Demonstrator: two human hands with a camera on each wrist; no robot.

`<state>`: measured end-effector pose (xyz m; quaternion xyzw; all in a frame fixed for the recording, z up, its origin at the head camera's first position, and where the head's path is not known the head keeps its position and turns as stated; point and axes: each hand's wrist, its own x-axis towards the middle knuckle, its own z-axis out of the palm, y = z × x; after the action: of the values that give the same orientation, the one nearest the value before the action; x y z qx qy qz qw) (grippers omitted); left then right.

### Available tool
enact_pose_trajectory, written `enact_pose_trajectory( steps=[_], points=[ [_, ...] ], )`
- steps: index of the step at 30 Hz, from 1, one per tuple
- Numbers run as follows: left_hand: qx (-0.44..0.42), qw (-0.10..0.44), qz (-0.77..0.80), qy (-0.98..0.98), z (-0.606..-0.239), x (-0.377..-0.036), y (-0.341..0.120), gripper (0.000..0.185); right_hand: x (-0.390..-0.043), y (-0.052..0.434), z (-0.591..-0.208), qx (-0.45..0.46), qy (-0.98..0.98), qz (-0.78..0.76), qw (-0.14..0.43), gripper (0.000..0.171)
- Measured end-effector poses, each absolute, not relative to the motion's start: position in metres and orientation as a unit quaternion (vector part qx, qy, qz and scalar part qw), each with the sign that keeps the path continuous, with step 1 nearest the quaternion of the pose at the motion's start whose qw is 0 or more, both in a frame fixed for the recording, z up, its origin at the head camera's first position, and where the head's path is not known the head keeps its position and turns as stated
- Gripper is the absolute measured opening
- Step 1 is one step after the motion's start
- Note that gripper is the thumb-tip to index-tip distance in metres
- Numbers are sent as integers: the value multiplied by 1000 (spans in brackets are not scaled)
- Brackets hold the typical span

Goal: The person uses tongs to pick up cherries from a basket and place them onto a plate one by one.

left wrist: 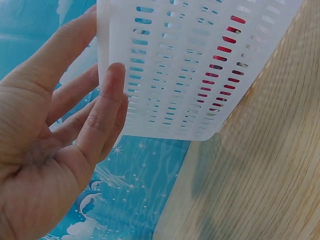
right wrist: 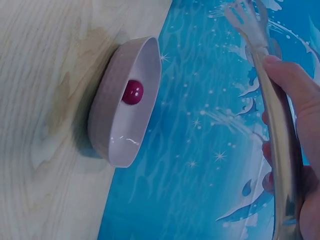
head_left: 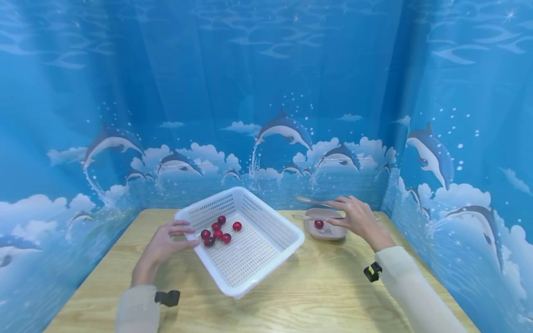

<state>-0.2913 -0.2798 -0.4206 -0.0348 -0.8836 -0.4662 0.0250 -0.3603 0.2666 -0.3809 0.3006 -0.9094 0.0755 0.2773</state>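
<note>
My left hand grips the rim of a white perforated plastic basket, thumb on one side and fingers on the other. Several dark red cherries lie in the basket toward the left hand. In the left wrist view red shows through the basket's slots. My right hand holds metal tongs with fork-like tips, their two arms spread apart. The tongs are over a small pinkish-grey bowl in the head view. One cherry lies inside that bowl; nothing sits between the tips.
The wooden table carries the basket and the bowl, with the bowl to the right near the back edge. Blue dolphin-print curtains enclose the table at the back and on both sides.
</note>
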Motion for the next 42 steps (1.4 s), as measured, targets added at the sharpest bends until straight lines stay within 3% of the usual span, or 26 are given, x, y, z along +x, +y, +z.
enact_pose_trajectory(
  steps=[17,36,42],
  points=[
    [-37,24,-467,-883,-421,-291,-280,64,-356,247,-364,359,-871,78,326,51],
    [-42,25,-471,-881,-421,-292,-281,62,-360,204,-351,410,-839,86,348,48],
    [-43,28,-471,-881,-421,-291,-281,62,-360,196,-351,419,-833,87,350,54]
  ],
)
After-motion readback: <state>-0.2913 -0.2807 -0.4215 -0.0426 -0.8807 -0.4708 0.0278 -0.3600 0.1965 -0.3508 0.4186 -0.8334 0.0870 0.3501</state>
